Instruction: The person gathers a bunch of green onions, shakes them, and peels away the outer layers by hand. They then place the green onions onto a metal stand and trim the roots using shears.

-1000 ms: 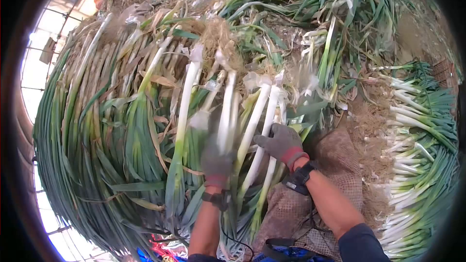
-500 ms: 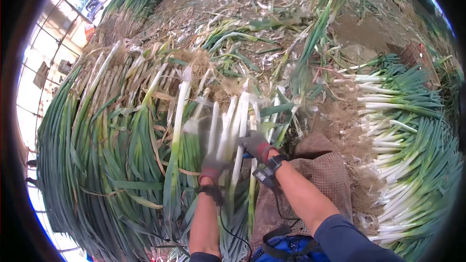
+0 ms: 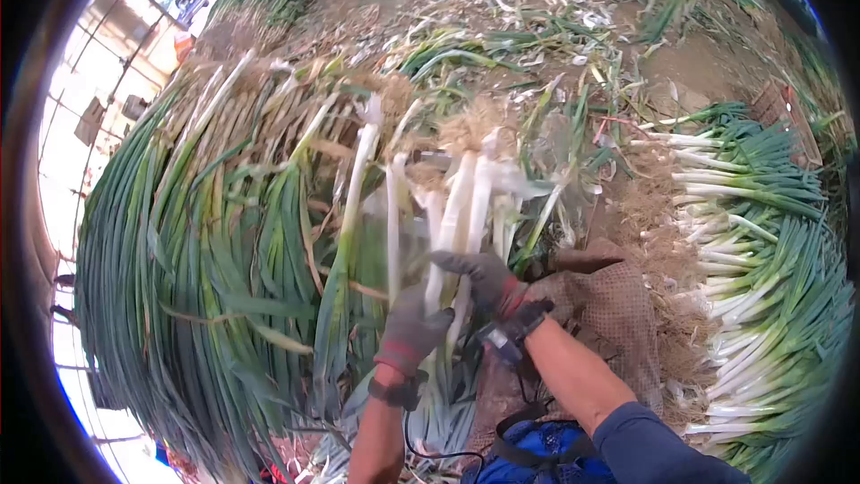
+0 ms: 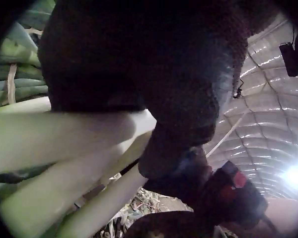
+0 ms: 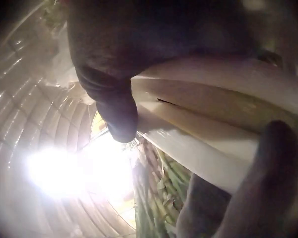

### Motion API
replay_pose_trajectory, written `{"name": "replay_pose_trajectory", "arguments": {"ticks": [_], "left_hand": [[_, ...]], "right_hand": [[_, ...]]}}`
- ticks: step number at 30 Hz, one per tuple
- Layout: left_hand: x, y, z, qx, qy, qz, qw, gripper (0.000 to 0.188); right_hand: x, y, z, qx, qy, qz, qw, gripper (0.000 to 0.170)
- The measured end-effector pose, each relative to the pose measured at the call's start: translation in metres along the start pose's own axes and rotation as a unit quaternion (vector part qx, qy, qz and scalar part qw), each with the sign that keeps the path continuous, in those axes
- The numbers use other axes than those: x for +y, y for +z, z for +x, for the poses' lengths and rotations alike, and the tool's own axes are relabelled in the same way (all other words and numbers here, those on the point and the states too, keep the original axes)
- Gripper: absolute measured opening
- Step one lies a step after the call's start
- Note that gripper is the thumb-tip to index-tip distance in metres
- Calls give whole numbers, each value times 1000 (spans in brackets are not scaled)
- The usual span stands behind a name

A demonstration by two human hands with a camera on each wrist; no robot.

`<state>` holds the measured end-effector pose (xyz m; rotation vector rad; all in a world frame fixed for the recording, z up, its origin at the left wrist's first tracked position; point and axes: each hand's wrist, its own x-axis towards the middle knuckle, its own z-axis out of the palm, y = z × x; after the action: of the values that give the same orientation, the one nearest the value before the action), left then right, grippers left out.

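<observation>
Gripping bunch of leeks (image 3: 459,206) with both gloved hands. Left hand (image 3: 417,330) lower, fingers curled round pale stalks, spread only by their thickness. Right hand (image 3: 488,282) just above and to right, thumb and fingers bent about white stalks, tips on either side in right wrist view. Roots (image 3: 475,124) and white ends jut past both hands, toward top of head view. Big leek pile (image 3: 215,287) left of hands; brown sack (image 3: 596,314) beside right forearm; leek row (image 3: 735,260) farther right.
</observation>
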<state>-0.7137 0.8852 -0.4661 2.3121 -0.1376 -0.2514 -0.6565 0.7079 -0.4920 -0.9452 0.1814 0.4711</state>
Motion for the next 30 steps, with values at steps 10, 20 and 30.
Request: {"name": "replay_pose_trajectory", "arguments": {"ticks": [10, 20, 30], "left_hand": [[-98, 1, 32, 155, -158, 208, 953, 58], [-35, -25, -13, -111, -118, -195, 967, 44], [-46, -91, 30, -126, -97, -182, 970, 43]], "right_hand": [[19, -15, -12, -22, -118, -141, 983, 27], [17, -12, -13, -69, 112, 223, 966, 38], [12, -2, -32, -59, 56, 152, 985, 30]]}}
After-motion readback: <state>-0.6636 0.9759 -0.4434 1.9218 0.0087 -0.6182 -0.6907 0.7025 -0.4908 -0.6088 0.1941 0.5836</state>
